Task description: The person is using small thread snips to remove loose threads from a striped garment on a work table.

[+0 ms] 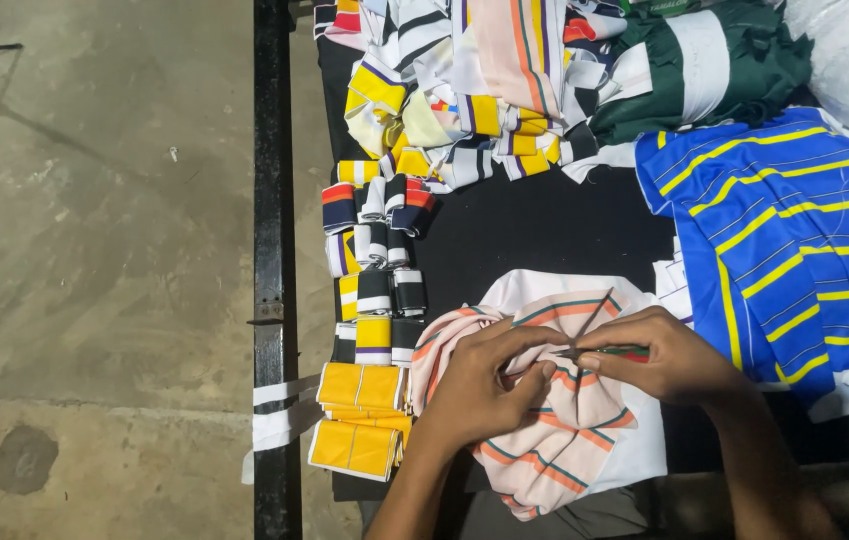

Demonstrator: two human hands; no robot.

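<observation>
- Near the table's six o'clock edge, the left hand (479,385) is pinching a fold of the pink striped garment (544,440), fingers clamped together on the cloth.
- At three o'clock of it, the right hand (659,355) is gripping a small green-handled cutting tool (604,351), tip touching the fabric.
- Yellow folded pieces (359,385) are lying at nine o'clock; the blue striped cloth (794,250) at two.
- Risk, as I judge it: blade working beside the pinching fingertips, so a slip could be nicking skin or cloth.

Both forearms reach in from the near edge. The left hand (479,385) pinches with curled fingers. The right hand (659,355) grips shut, close beside it.
</observation>
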